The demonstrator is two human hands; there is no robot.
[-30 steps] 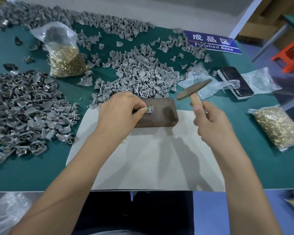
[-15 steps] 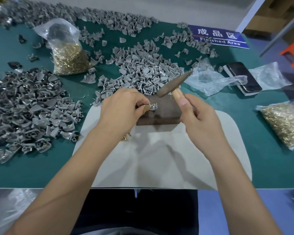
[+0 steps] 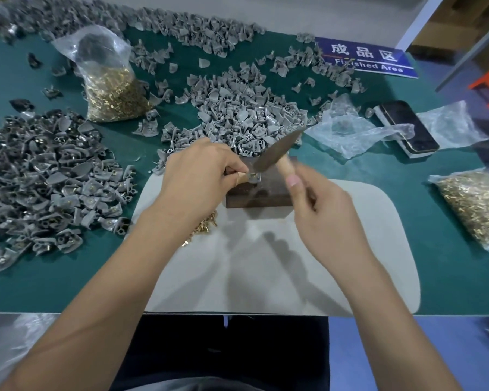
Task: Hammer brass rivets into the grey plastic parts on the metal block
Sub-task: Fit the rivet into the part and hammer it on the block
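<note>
A dark metal block (image 3: 261, 194) lies at the far edge of a pale mat (image 3: 280, 261). On its top sits one grey plastic part (image 3: 254, 177) with a brass rivet, pinched at its left side by my left hand (image 3: 198, 172). My right hand (image 3: 319, 210) grips the wooden handle of a hammer (image 3: 278, 146), whose steel head is down at the part. Loose brass rivets (image 3: 203, 228) lie on the mat, partly hidden under my left wrist.
Piles of grey parts lie at the left (image 3: 45, 182) and behind the block (image 3: 237, 111). Bags of brass rivets stand at back left (image 3: 112, 88) and far right (image 3: 474, 207). A phone (image 3: 407, 128), clear plastic bags (image 3: 350, 131) and a blue sign (image 3: 367, 59) lie to the right.
The hammer swung down from a raised position at the right onto the part on the block. My left hand kept its pinch on the part.
</note>
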